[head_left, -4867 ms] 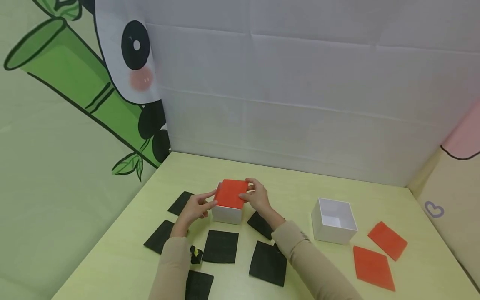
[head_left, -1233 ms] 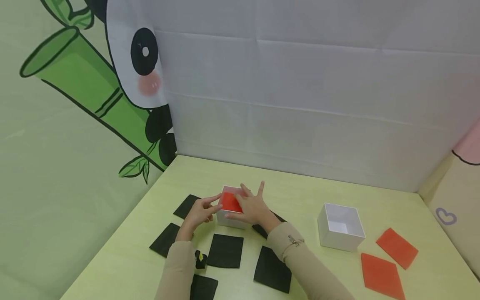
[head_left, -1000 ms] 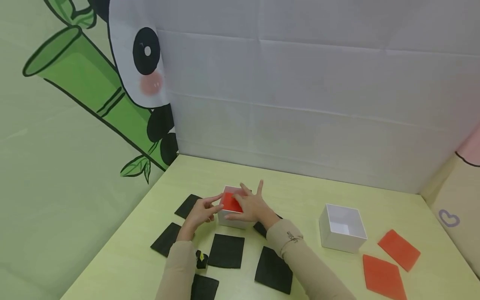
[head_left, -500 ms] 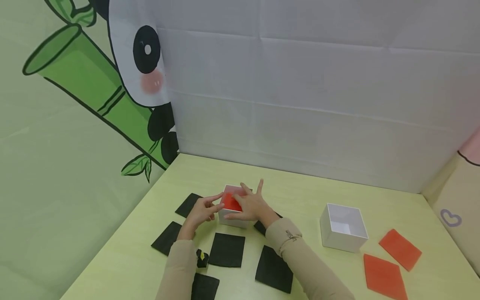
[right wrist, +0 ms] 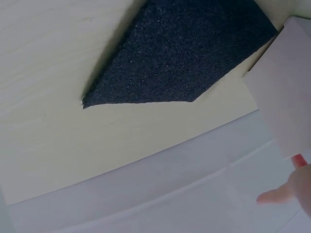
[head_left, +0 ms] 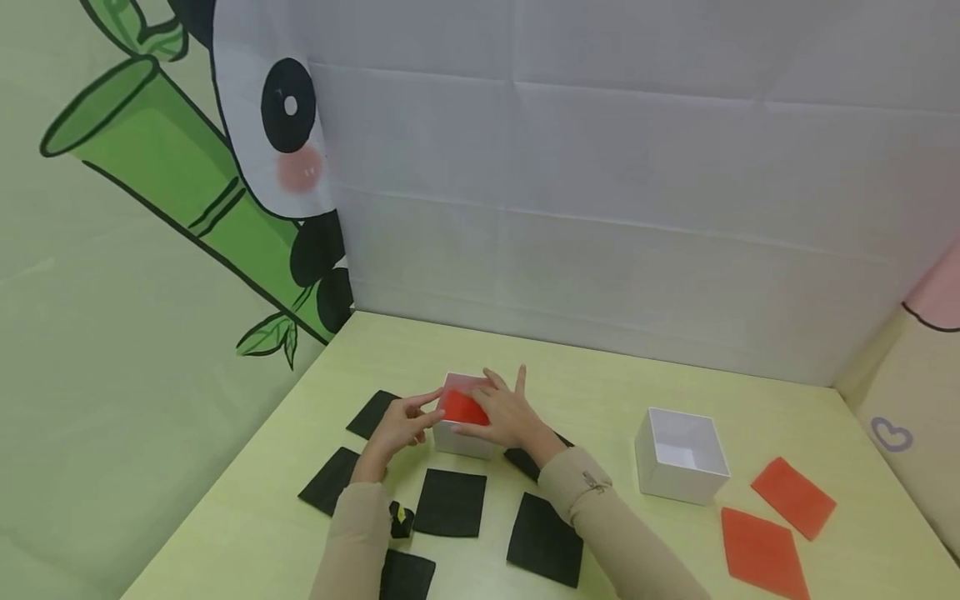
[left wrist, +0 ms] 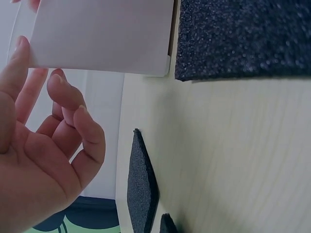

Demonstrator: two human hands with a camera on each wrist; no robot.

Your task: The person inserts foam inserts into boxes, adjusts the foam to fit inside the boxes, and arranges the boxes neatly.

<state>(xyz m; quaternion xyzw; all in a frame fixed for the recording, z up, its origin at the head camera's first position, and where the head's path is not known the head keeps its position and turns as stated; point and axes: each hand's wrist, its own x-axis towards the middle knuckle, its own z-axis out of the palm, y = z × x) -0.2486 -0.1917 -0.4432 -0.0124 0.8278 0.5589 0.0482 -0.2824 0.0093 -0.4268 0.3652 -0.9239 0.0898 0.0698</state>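
A white open-topped box point(head_left: 462, 442) stands at the far middle of the table, with a red foam-like square sheet point(head_left: 461, 407) down inside its opening. Thumb and forefinger of my left hand point(head_left: 396, 427) hold the box at its left near corner; the other fingers curl loosely, as the left wrist view shows beside the box wall point(left wrist: 104, 36). Over the opening, my right hand point(head_left: 512, 418) is spread, its fingertips reaching in onto the red sheet and partly hiding it. In the right wrist view only a bit of that hand point(right wrist: 300, 187) shows beside the box point(right wrist: 286, 90).
Several black foam squares point(head_left: 450, 503) lie around the box, one of them point(head_left: 545, 540) by the right sleeve. A small black-and-yellow object point(head_left: 401, 519) sits beside the left sleeve. To the right stand a second white box point(head_left: 681, 479) and two red squares point(head_left: 763, 550).
About five seconds ago the red sheet lay across the box top, both hands at its sides. Now it is sunk inside, and my right hand has moved over the opening. The last second shows little movement.
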